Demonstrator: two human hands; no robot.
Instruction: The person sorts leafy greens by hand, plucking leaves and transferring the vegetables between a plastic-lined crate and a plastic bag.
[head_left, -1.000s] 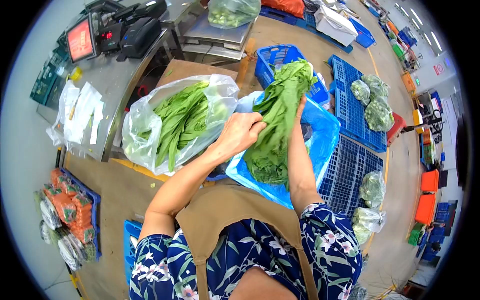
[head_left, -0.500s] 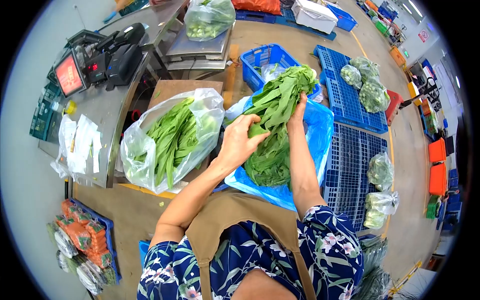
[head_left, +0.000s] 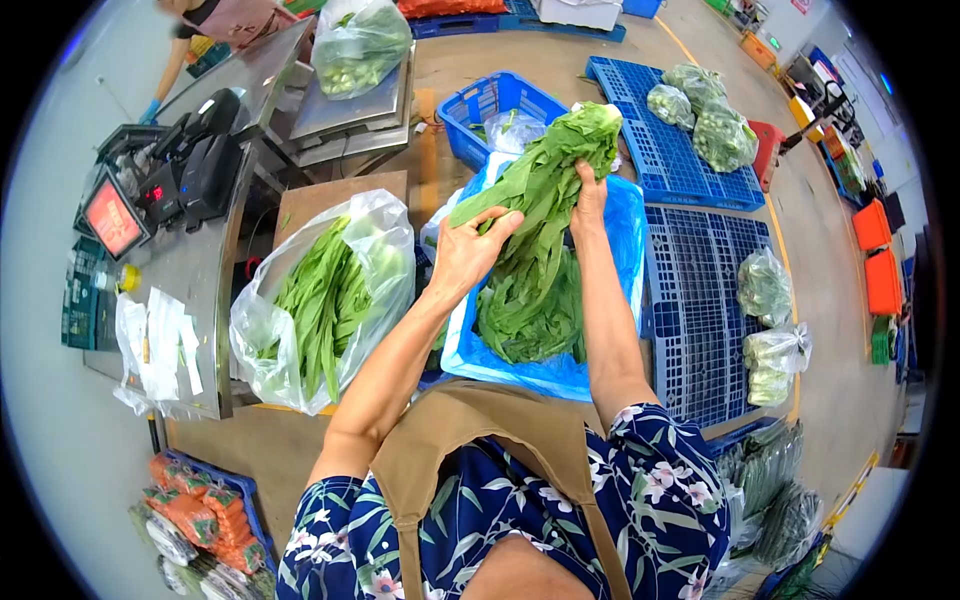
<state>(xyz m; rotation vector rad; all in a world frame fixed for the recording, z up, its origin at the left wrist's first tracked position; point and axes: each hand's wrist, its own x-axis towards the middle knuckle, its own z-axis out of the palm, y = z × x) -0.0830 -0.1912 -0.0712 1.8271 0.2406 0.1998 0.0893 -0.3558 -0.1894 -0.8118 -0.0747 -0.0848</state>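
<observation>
Grip: the right hand [head_left: 588,195] is wrapped round a leafy bunch [head_left: 540,195] near its pale stem end; the left hand [head_left: 470,250] has thumb and fingers closed on leaves at the bunch's left edge.
Leafy bunch: held up at a slant over the lined crate, stem end away from the wearer, leaf tips hanging down.
Lined crate: blue plastic liner [head_left: 625,235] over its sides, more loose greens [head_left: 525,320] inside, right below the bunch.
Clear bag: to the left of the crate, an open bag [head_left: 392,250] full of long green leaves [head_left: 322,300].
Blue basket: just beyond the crate, a slatted basket [head_left: 460,120] with clear plastic in it.
Pallets: on the right, blue pallets [head_left: 690,300] carrying bagged vegetables [head_left: 725,138].
Steel table: on the left, a metal table [head_left: 215,300] with a lit red screen [head_left: 112,217] and white plastic sheets [head_left: 160,350].
Co-worker: at the far upper left, a person's blue-gloved hand [head_left: 150,112].
</observation>
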